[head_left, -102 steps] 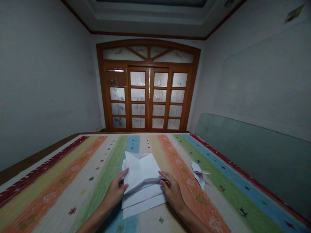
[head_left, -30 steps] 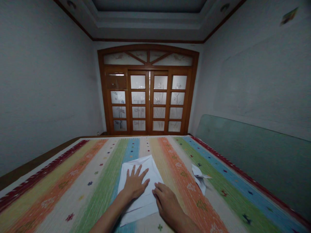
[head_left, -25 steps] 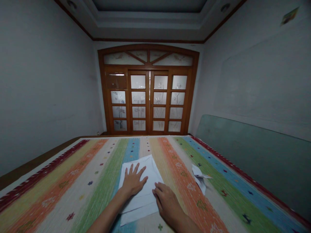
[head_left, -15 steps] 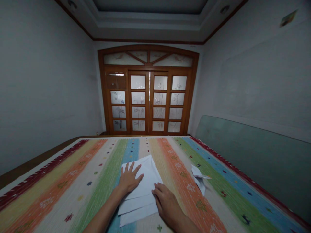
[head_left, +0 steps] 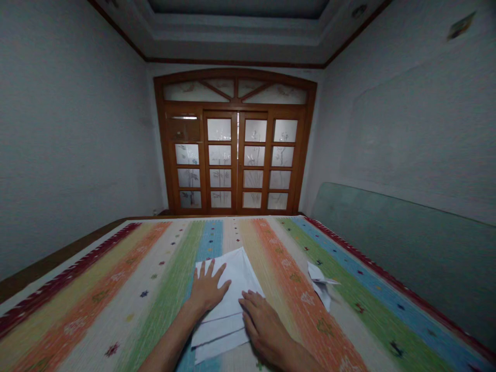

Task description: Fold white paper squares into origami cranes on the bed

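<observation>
A white sheet of paper (head_left: 232,271) lies on the striped cloth in front of me, with layered folds along its near end. My left hand (head_left: 209,287) rests flat on its left part, fingers spread. At the right edge, my right hand (head_left: 260,318) lies on the paper with its fingers side by side and fairly straight; its thumb is near the lower folds. To the right, apart from both hands, sits a smaller folded white paper piece (head_left: 321,281), partly raised off the cloth.
A striped, patterned cloth (head_left: 155,289) covers the table. Along the right side stands a pale green panel (head_left: 387,232). Wooden doors with glass panes (head_left: 238,155) close off the far end, between plain walls.
My right hand's fingers were curled at the paper's right edge; now they reach further onto the sheet and lie flatter. My left hand keeps its place on the paper. The view shifted slightly.
</observation>
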`<state>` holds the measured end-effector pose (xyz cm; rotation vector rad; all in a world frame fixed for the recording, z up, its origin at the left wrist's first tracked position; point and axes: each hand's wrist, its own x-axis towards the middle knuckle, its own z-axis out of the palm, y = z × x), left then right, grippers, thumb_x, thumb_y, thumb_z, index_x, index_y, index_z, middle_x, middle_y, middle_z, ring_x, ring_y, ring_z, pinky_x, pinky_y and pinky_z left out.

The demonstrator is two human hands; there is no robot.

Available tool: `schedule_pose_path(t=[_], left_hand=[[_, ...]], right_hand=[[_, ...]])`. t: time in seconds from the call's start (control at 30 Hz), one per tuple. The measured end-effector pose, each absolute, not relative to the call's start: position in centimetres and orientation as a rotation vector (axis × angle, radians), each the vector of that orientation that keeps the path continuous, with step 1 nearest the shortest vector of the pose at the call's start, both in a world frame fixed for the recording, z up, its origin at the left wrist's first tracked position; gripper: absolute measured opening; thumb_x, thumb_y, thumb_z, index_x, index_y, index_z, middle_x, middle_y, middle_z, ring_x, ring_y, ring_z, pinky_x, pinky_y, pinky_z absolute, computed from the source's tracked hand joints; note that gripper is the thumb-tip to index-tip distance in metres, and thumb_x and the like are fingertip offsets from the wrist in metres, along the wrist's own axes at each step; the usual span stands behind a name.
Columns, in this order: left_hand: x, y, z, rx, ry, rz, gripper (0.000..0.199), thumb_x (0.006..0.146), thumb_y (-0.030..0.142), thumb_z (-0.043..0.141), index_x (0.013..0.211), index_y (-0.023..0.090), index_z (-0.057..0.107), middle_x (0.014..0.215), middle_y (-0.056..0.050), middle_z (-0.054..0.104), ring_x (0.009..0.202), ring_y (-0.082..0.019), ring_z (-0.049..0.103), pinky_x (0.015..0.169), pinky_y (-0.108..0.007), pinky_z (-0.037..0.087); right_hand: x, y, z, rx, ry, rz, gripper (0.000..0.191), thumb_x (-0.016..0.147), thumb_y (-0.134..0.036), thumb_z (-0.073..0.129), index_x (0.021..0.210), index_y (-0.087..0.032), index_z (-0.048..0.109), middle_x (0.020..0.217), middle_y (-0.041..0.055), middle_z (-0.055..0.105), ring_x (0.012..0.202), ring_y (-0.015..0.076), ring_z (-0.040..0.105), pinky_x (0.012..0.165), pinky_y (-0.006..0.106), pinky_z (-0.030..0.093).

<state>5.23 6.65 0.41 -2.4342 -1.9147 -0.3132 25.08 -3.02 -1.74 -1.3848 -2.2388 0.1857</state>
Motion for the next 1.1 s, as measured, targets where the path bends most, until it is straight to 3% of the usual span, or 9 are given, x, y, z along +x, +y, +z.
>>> schedule_pose_path(t=[0.13, 0.2, 0.3, 0.37, 0.5, 0.7, 0.9, 1.1], left_hand=[[5.2, 6.2, 0.0, -2.430, -1.902, -0.336, 0.061, 0.095, 0.053, 0.051, 0.151, 0.033, 0.043, 0.161, -0.012, 0.036, 0.148, -0.045, 0.025, 0.116, -0.065, 0.019], [5.2, 6.1, -0.1, -2.426, -1.905, -0.344, 0.061, 0.094, 0.054, 0.051, 0.151, 0.033, 0.044, 0.161, -0.012, 0.036, 0.148, -0.045, 0.026, 0.116, -0.065, 0.020], [5.2, 6.2, -0.2, -2.423, -1.910, -0.359, 0.061, 0.094, 0.055, 0.050, 0.151, 0.033, 0.044, 0.161, -0.012, 0.037, 0.148, -0.045, 0.025, 0.116, -0.065, 0.020], [5.2, 6.2, -0.2, -2.424, -1.913, -0.366, 0.061, 0.094, 0.055, 0.050, 0.151, 0.033, 0.044, 0.161, -0.012, 0.036, 0.149, -0.045, 0.025, 0.116, -0.066, 0.019], [5.2, 6.3, -0.1, -2.430, -1.921, -0.367, 0.061, 0.094, 0.054, 0.049, 0.151, 0.032, 0.044, 0.161, -0.012, 0.036, 0.149, -0.044, 0.024, 0.116, -0.065, 0.018], [5.1, 6.3, 0.0, -2.434, -1.933, -0.367, 0.067, 0.092, 0.055, 0.049, 0.153, 0.026, 0.042, 0.161, -0.014, 0.035, 0.149, -0.045, 0.023, 0.117, -0.065, 0.017], [5.1, 6.2, -0.2, -2.386, -1.942, -0.373, 0.059, 0.095, 0.047, 0.048, 0.151, 0.029, 0.044, 0.161, -0.013, 0.038, 0.148, -0.043, 0.027, 0.116, -0.065, 0.022], [5.5, 5.8, -0.2, -2.260, -1.987, -0.412, 0.057, 0.094, 0.045, 0.053, 0.148, 0.028, 0.049, 0.158, -0.014, 0.042, 0.145, -0.047, 0.032, 0.114, -0.065, 0.026]], right_hand=[[23.8, -1.4, -0.6, -1.553, -2.340, 0.246, 0.052, 0.096, -0.019, 0.043, 0.146, -0.007, 0.049, 0.154, 0.0186, 0.045, 0.144, 0.0314, 0.041, 0.119, 0.043, 0.035], [23.2, -0.2, 0.5, -1.643, -2.349, 0.238, 0.053, 0.094, -0.016, 0.045, 0.145, -0.002, 0.049, 0.153, 0.0225, 0.046, 0.143, 0.0328, 0.042, 0.119, 0.043, 0.034], [22.2, 1.4, 2.0, -1.694, -2.302, 0.171, 0.051, 0.091, -0.016, 0.047, 0.140, -0.005, 0.055, 0.148, 0.0227, 0.052, 0.138, 0.0340, 0.048, 0.115, 0.044, 0.039], [21.5, 2.5, 2.4, -1.699, -2.268, 0.139, 0.051, 0.092, -0.016, 0.045, 0.139, -0.002, 0.056, 0.151, 0.0248, 0.048, 0.140, 0.0360, 0.045, 0.117, 0.046, 0.035], [20.5, 4.2, 1.5, -1.652, -2.279, 0.152, 0.054, 0.094, -0.014, 0.042, 0.145, -0.001, 0.049, 0.153, 0.0220, 0.046, 0.144, 0.0316, 0.041, 0.120, 0.040, 0.031], [20.8, 6.0, -0.4, -1.658, -2.268, 0.169, 0.052, 0.102, -0.023, 0.032, 0.149, -0.006, 0.045, 0.159, 0.0165, 0.039, 0.148, 0.0282, 0.034, 0.122, 0.040, 0.025], [21.3, 6.1, -1.0, -1.743, -2.185, 0.164, 0.055, 0.102, -0.031, 0.037, 0.152, -0.009, 0.041, 0.162, 0.0172, 0.032, 0.151, 0.0326, 0.027, 0.123, 0.047, 0.020], [21.5, 5.9, -1.3, -1.777, -2.162, 0.150, 0.058, 0.101, -0.037, 0.038, 0.153, -0.013, 0.040, 0.162, 0.0148, 0.032, 0.151, 0.0335, 0.026, 0.122, 0.047, 0.020]])
